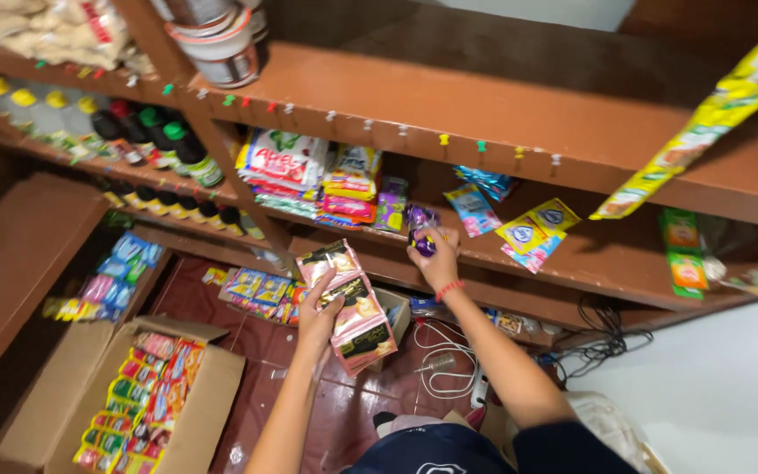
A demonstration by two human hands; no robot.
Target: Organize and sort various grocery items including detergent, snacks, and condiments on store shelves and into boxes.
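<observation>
My left hand grips a hanging strip of pink, black and cream sachets below the middle shelf. My right hand, with a red band at the wrist, is raised to the front edge of the brown wooden shelf and pinches a small purple sachet. More purple sachets lie on the shelf just left of that hand. Blue and yellow sachets lie to its right.
Stacked packets fill the shelf's left part. Dark bottles line the left shelves. An open cardboard box of colourful sachets sits on the red floor. A yellow sachet strip hangs at upper right. White cable and black wires lie below.
</observation>
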